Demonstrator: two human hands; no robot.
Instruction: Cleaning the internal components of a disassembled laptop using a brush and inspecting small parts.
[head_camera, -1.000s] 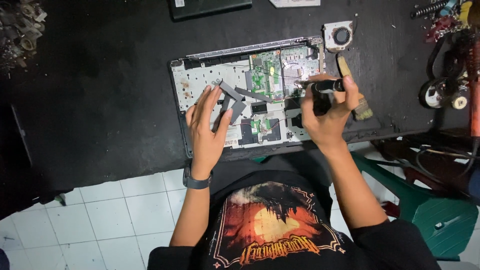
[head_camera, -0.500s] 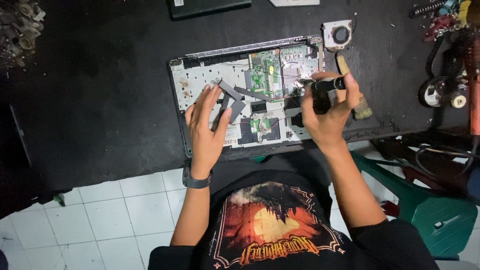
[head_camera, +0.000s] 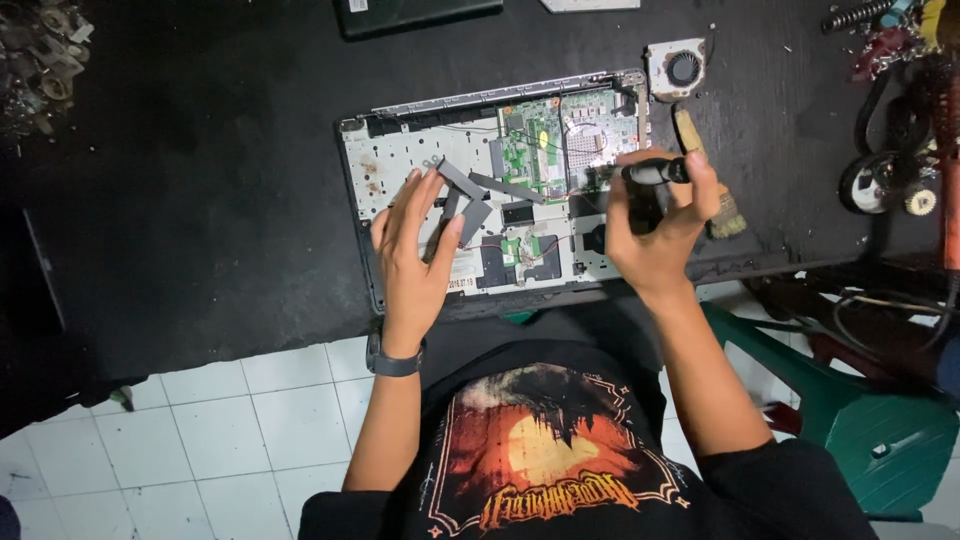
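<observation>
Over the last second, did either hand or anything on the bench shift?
Barely. The right hand keeps its grip on the black screwdriver, tip toward the green circuit board; its wrist settled slightly, nothing more. The left hand stays flat on the opened laptop base beside the grey strips. Nothing was picked up or let go. The small fan and brush lie as before.

Black worktop (head_camera: 200, 200) with opened laptop (head_camera: 400, 170), fan (head_camera: 682, 68), brush (head_camera: 712, 190), dark device (head_camera: 415, 14), scrap parts (head_camera: 40, 60).
</observation>
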